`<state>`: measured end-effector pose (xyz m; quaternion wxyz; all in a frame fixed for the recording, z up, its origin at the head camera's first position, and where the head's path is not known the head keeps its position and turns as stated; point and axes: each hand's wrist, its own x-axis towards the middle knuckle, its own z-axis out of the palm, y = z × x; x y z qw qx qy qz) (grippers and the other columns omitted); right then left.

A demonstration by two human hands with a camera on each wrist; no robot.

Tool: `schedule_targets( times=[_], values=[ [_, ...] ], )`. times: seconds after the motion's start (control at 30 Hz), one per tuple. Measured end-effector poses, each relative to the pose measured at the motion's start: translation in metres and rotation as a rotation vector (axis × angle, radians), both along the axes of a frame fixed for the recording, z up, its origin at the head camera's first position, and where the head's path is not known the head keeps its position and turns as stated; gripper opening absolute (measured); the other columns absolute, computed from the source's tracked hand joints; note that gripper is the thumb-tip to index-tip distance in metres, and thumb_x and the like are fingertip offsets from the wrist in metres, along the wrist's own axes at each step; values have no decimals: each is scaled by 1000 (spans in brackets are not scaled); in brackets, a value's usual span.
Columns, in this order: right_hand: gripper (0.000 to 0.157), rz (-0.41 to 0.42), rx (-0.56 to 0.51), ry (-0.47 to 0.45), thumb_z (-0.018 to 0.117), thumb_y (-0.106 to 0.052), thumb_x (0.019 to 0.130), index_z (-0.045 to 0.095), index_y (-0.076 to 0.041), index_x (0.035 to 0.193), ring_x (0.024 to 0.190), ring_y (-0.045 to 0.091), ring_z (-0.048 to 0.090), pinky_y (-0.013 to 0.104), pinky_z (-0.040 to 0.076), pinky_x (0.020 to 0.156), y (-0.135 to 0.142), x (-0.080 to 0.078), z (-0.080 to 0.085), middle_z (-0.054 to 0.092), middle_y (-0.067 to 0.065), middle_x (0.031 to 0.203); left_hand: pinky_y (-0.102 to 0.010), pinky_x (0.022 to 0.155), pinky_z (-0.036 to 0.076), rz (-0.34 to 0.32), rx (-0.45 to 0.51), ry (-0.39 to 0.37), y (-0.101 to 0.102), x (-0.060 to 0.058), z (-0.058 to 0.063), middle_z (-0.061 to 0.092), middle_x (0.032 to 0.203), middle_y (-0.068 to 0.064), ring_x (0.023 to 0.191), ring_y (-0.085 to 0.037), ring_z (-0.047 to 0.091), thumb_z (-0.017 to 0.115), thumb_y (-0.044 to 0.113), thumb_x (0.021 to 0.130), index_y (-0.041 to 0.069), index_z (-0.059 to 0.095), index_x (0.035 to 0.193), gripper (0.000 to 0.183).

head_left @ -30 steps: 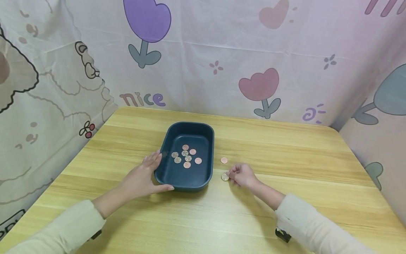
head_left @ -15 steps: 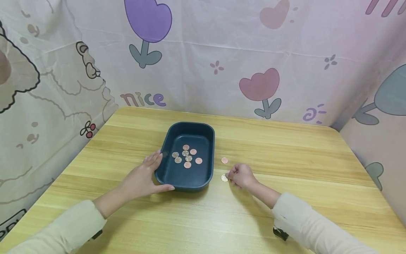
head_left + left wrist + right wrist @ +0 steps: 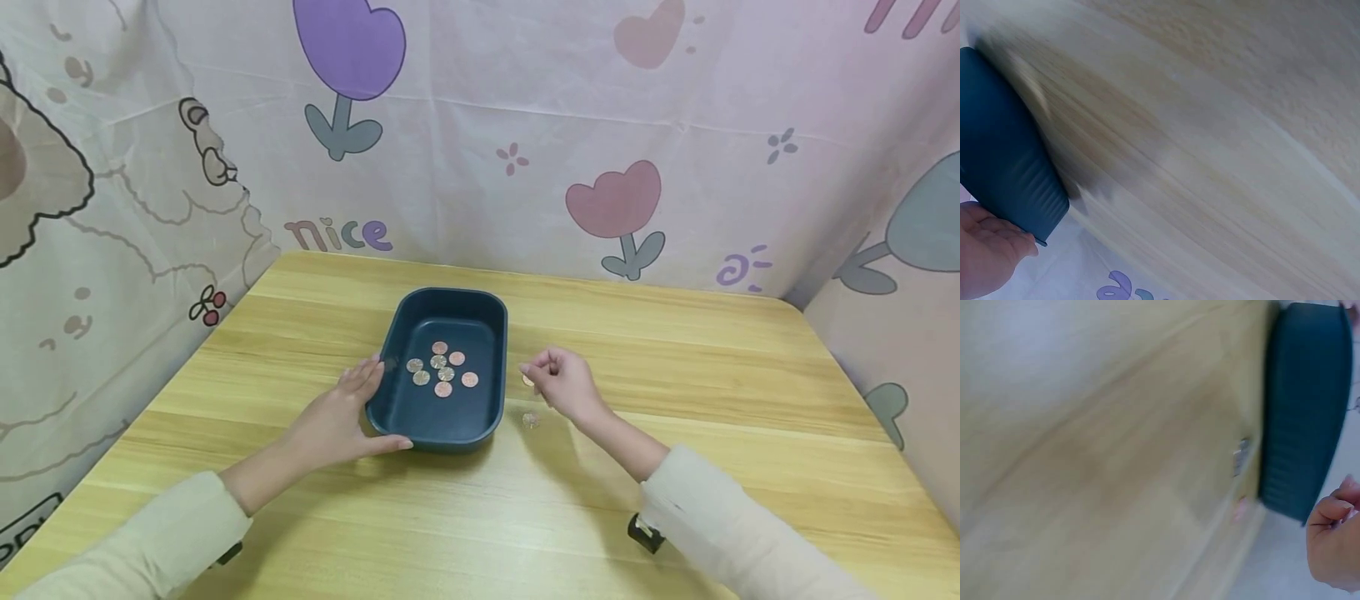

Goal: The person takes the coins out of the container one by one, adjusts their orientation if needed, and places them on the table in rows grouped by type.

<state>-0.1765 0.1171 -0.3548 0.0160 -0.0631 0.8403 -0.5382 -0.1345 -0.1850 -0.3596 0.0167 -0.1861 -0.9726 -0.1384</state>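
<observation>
On the wooden table [image 3: 495, 533]: a dark blue tray [image 3: 450, 421] sits with its long sides running roughly from 12 to 6 o'clock in the head view.
Coins inside: eight coins [image 3: 446, 374], four coppery and four gold-coloured, lie flat on the tray floor, grouped around the middle.
Left hand [image 3: 337, 421]: at the tray's 8 o'clock, spread, fingertips on the 9 o'clock side and thumb along the near wall toward 6 o'clock.
Right hand [image 3: 566, 385]: off the tray's 3 o'clock, thumb and fingertips drawn together; a gold-coloured sliver of a coin [image 3: 527, 381] shows at them, but I cannot tell whether it is pinched.
Loose coins: a blurred silvery coin [image 3: 531, 420] lies just beside the tray's 4 o'clock; the right wrist view shows a pinkish coin [image 3: 1239, 509] near it.
Patterned cloth [image 3: 480, 192]: hangs beyond the table at 12 o'clock, a purple tulip [image 3: 348, 50] toward 11, a dusty-pink tulip [image 3: 613, 200] between 1 and 2.
</observation>
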Motion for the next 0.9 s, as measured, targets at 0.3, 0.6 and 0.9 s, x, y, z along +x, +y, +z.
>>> schedule_targets(
  times=[0.3,0.6,0.9],
  values=[
    [13,110,-91,63,63,-7,86,59,5,81,39,7,40,17,34,38,-41,-6,15,52,4,54,-55,106,32,-7,9,-3,0,0,0,28,149,-24,135,-43,31,67,69,66,-7,33,140,111],
    [12,226,-4,95,65,-9,86,60,2,84,43,6,43,17,39,42,-79,-19,10,56,17,61,-55,107,30,-11,17,-32,0,-1,0,25,150,-23,137,-42,28,65,71,66,-5,31,141,112],
    [8,289,196,128,64,-7,86,62,0,86,54,7,47,13,41,49,-95,-31,-5,62,12,70,-55,106,32,-13,15,-21,-2,-2,-3,25,150,-22,136,-43,29,63,72,66,-4,33,141,111]
  ],
)
